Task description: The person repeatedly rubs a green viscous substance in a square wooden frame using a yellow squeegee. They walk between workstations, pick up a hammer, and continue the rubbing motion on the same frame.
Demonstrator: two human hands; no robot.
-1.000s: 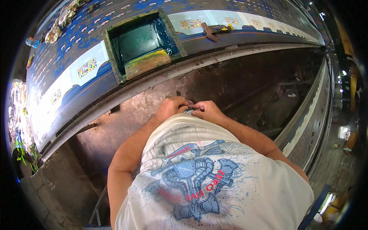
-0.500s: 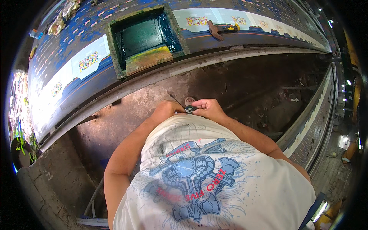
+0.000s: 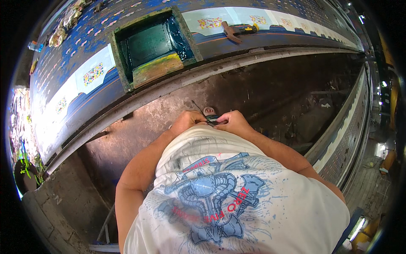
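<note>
In front of the waist of my pale printed shirt (image 3: 241,199), my two hands work close together. My left hand (image 3: 186,121) has its fingers curled in a pinch on a dark cord-like thing (image 3: 212,120), and a thin dark end pokes up beyond the knuckles. From the other side, my right hand (image 3: 235,123) pinches the same thing between thumb and fingers. What exactly it is, and whether it is fastened at the waist, is too small and too covered to tell. Past the hands, the front of one foot (image 3: 209,111) shows on the floor.
A long printing table (image 3: 203,46) curves across beyond me. On it stand a wooden-framed screen (image 3: 152,40) with dark wet ink and a wooden block (image 3: 158,70), a claw hammer (image 3: 232,31), and a row of white printed pieces (image 3: 93,74). Another long table (image 3: 342,144) lies to the right.
The right hand's fingers have curled in and lowered onto the dark cord-like thing. The left hand has shifted slightly. The table and its things sit slightly further left and higher in view.
</note>
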